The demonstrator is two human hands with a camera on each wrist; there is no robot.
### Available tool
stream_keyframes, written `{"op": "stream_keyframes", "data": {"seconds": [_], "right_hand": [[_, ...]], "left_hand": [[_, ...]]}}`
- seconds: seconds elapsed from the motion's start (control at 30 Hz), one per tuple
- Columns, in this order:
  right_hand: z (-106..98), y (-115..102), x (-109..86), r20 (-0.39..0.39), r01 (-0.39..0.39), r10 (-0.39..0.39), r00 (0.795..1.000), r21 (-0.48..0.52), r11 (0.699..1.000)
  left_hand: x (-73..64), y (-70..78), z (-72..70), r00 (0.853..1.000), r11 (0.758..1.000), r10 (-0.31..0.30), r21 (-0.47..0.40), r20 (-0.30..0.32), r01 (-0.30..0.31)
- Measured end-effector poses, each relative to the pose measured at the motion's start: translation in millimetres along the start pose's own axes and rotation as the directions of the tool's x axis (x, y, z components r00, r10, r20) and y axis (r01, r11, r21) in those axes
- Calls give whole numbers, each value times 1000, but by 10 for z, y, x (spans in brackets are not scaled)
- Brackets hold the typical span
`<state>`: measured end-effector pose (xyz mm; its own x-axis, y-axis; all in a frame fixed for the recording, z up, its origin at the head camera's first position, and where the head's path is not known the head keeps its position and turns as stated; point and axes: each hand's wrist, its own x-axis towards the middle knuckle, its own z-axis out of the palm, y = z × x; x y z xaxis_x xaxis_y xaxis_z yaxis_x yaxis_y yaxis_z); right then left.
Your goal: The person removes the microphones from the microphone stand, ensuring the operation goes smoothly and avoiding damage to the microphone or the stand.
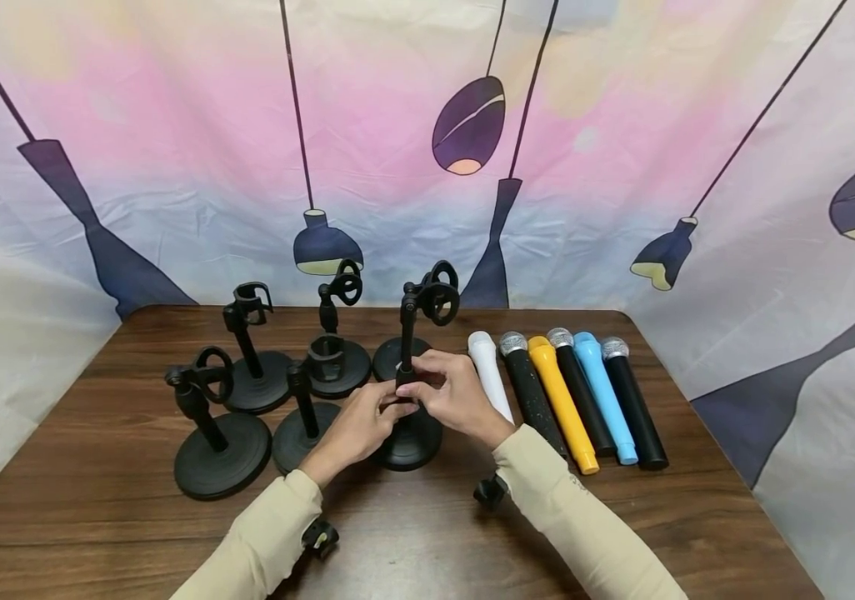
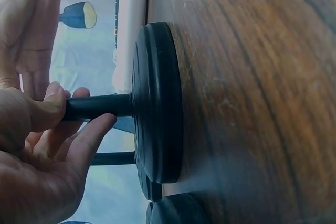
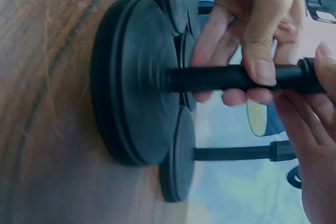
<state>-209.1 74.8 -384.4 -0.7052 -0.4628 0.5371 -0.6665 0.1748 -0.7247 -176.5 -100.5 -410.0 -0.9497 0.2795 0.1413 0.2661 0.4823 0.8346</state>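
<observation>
A black desktop microphone stand (image 1: 412, 442) is upright on the table, its round base flat on the wood and its clip at the top. My left hand (image 1: 356, 425) pinches its pole (image 3: 210, 78) between thumb and fingers, above the base. Slightly higher, my right hand (image 1: 461, 393) holds the same pole near a collar (image 3: 310, 74), thumb and fingertips around it. In the right wrist view the two hands sit close together along the pole. Part of the pole is hidden behind the fingers.
Several similar black stands (image 1: 221, 454) are grouped to the left and behind. On the right lies a row of microphones: a white one (image 1: 489, 371), a yellow one (image 1: 564, 404), a blue one (image 1: 606, 396) and black ones (image 1: 633, 404). A patterned cloth (image 1: 210, 167) hangs behind the wooden table (image 1: 82, 467).
</observation>
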Motion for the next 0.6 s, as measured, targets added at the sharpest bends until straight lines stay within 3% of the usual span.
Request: {"op": "stream_keyframes", "data": {"seconds": [0.2,0.3,0.6], "right_hand": [[-86,82,14,95,-130,123,988,65,989],[-101,88,10,97,-180,169,981,111,977],[-73,105,-11,17,-151,150,989,94,984]], "left_hand": [[-5,6,10,1000,1000,-10,-1,2,10],[-4,7,15,1000,1000,-20,8,4,20],[-7,5,11,1000,1000,-18,-12,1,18]]}}
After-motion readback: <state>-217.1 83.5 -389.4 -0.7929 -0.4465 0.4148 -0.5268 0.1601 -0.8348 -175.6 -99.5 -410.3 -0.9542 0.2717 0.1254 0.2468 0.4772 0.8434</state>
